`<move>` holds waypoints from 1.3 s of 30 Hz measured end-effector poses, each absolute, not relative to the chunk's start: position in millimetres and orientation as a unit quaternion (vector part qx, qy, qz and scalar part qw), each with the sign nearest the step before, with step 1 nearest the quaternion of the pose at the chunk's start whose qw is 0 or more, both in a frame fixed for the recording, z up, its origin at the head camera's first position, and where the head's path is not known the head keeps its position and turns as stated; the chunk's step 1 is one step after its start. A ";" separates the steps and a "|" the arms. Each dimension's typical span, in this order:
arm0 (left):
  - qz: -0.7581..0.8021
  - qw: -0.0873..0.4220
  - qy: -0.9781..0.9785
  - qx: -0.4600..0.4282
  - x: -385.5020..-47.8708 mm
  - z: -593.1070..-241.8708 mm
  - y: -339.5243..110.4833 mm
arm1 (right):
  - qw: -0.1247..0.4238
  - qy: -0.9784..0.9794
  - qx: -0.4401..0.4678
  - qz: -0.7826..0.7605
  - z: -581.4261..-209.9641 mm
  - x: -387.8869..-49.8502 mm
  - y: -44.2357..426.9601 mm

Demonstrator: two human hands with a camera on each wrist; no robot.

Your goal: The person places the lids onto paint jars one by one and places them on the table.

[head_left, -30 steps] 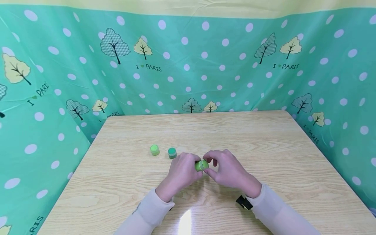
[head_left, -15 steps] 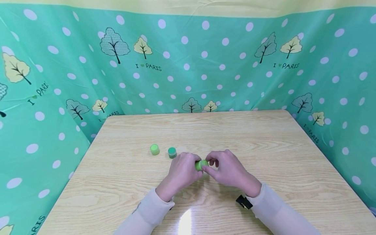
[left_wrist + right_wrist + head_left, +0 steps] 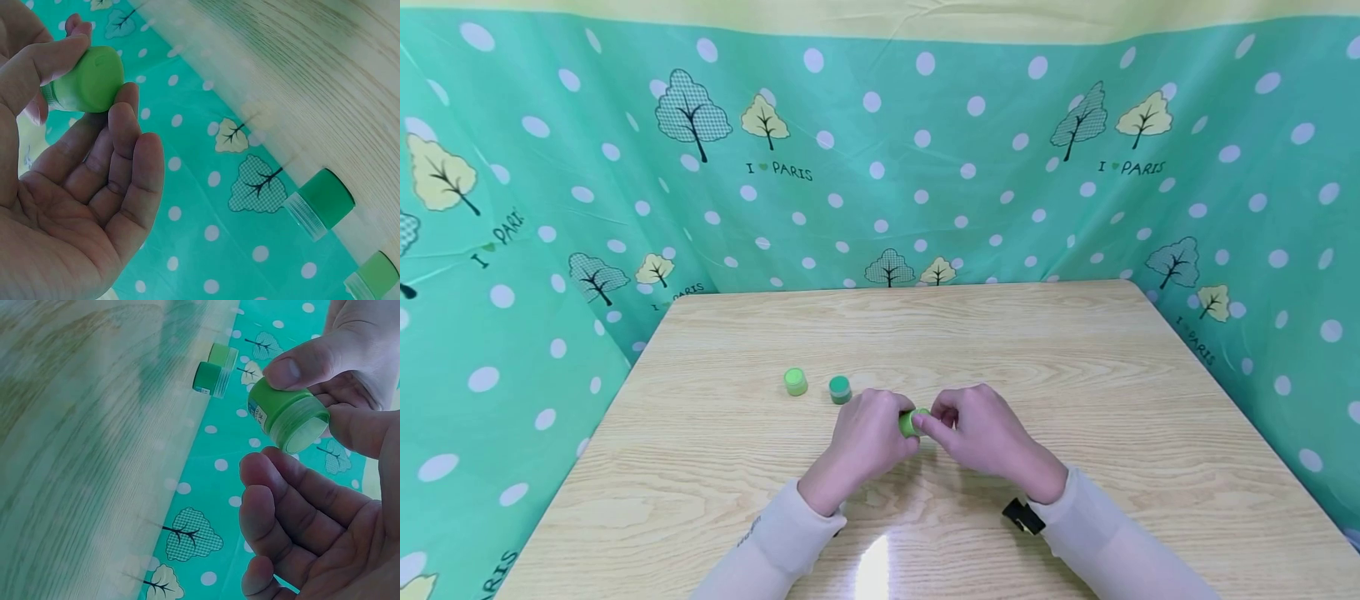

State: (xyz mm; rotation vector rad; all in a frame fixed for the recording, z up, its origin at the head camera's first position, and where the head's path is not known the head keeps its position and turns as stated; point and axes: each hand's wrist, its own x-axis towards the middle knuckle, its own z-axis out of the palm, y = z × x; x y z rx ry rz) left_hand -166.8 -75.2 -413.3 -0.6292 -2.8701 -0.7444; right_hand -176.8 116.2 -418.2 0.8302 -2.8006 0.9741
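Near the middle of the table, my left hand [image 3: 867, 432] grips a small light green paint jar [image 3: 269, 403] by its body. The jar lies tilted sideways, with its clear lid [image 3: 301, 428] toward my right hand [image 3: 983, 429]. My right thumb and forefinger pinch the lid's rim, while the other right fingers are loosely bent below it. In the left wrist view the jar's rounded green base shows between left thumb and fingers. A dark green jar [image 3: 839, 390] stands just left of my left hand, and a yellowish-green jar [image 3: 795, 382] stands further left.
The jars stand on a light wood-grain table [image 3: 1000, 333]. A green dotted curtain [image 3: 880, 167] with printed trees hangs behind it and at both sides. A black strap [image 3: 1023, 517] is at the right wrist.
My right thumb and fingers have shifted slightly, and the thumb now lies over the lid on the jar's near side. The left hand and both standing jars keep their places.
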 end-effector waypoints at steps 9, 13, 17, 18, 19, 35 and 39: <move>-0.242 0.052 -0.947 -0.204 -166.2 -412.0 -74.6 | 0.037 -0.913 0.263 0.310 -418.2 -176.7 117.5; -0.241 0.053 -0.948 -0.201 -166.2 -411.9 -74.8 | 0.039 -0.914 0.256 0.313 -415.9 -176.6 118.9; -0.239 0.056 -0.948 -0.203 -166.6 -412.4 -75.1 | 0.047 -0.913 0.255 0.315 -413.8 -176.5 120.0; -0.239 0.058 -0.948 -0.203 -166.8 -412.6 -75.2 | 0.050 -0.912 0.258 0.315 -413.5 -176.5 120.2; -0.238 0.059 -0.948 -0.204 -166.8 -412.7 -75.2 | 0.052 -0.911 0.261 0.315 -413.1 -176.4 120.1; -0.235 0.077 -0.945 -0.215 -167.5 -415.1 -75.9 | 0.070 -0.890 0.327 0.309 -413.7 -176.7 119.6; -0.235 0.079 -0.945 -0.215 -167.3 -415.3 -76.1 | 0.066 -0.889 0.329 0.310 -413.1 -176.6 118.4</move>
